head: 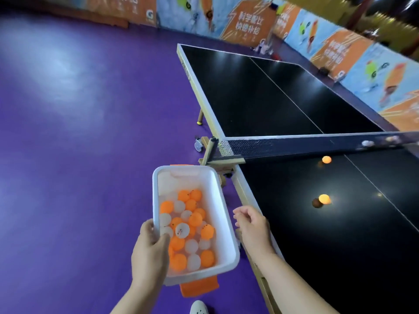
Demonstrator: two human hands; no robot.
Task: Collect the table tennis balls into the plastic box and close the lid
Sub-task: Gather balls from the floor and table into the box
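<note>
While held, plastic box [226, 214] lengthwise away.

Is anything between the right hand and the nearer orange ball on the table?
Nothing visible. The right hand hangs open over the table edge, and bare black surface runs from it to the nearer orange ball. The net lies beyond that ball. The left hand holds the box.

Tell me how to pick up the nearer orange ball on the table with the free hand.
Pinch the nearer orange ball across its widest middle, coming down from above with the right hand, which is empty. It sits alone on the flat black table with open space on every side, so probably any pinch direction works; a sideways approach risks rolling it away.
</note>
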